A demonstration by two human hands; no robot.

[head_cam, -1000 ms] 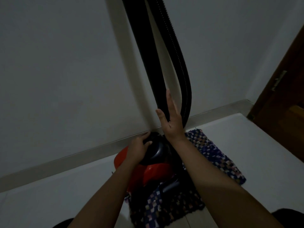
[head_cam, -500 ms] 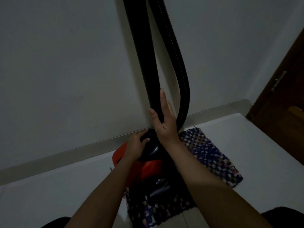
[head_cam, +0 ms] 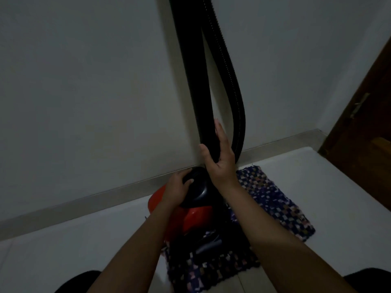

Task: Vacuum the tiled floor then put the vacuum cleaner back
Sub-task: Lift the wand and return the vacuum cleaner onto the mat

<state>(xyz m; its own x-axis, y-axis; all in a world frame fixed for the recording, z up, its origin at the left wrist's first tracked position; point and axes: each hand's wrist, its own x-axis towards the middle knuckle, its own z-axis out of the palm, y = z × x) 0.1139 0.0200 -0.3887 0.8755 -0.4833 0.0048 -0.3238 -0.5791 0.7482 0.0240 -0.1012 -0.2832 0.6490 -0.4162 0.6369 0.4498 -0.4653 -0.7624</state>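
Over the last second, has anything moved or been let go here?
Almost nothing. The right hand still lies with straight fingers along the black tube. The left hand still grips the black top of the red vacuum cleaner, which stays on the patterned mat by the wall. Nothing was taken up or released.

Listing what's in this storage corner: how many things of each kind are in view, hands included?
Hands: 2 (left hand, right hand)
Vacuum cleaner: 1
Patterned mat: 1
Wooden door: 1
Total: 5
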